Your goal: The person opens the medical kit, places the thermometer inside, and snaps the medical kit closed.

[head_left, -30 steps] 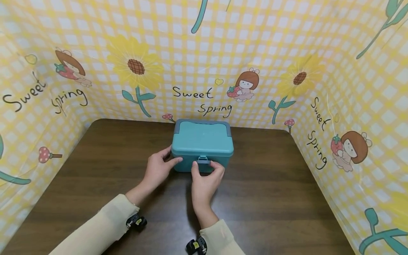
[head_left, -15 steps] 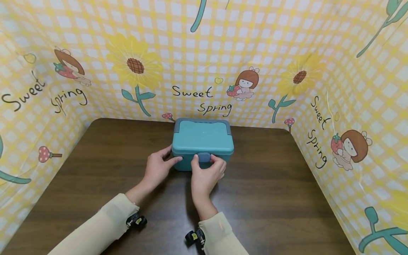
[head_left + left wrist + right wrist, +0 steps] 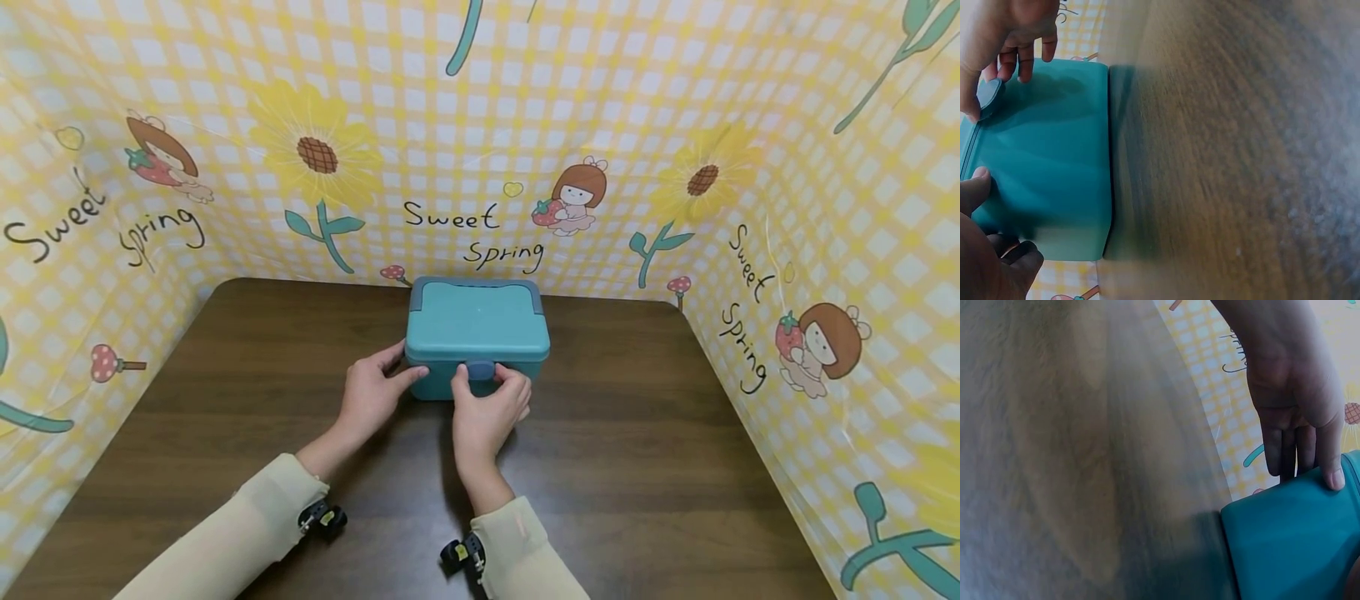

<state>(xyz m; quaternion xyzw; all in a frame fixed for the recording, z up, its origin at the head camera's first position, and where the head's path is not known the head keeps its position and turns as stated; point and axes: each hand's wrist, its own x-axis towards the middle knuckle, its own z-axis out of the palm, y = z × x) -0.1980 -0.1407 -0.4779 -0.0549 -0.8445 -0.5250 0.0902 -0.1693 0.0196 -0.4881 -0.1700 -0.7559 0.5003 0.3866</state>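
Note:
A teal storage box point(image 3: 480, 323) with a closed lid and a grey-blue handle point(image 3: 476, 284) folded flat sits at the back of the table. My left hand point(image 3: 369, 398) grips its front left corner, thumb on the front wall and fingers against the left side. My right hand point(image 3: 483, 421) pinches the grey-blue latch point(image 3: 481, 371) at the front, thumb on one edge and index finger on the other. In the left wrist view the latch point(image 3: 990, 100) lies against the box front under the lid rim. The box's contents are hidden.
A dark wood table point(image 3: 637, 467) is enclosed by a yellow checked cloth point(image 3: 465, 125) at the back and both sides. The box stands close to the back cloth. Each wrist carries a small black camera point(image 3: 321, 518).
The latch, sticking outward a second ago, has swung up flat against the box front, with the right hand's fingers rising alongside it. The left hand has stayed in place.

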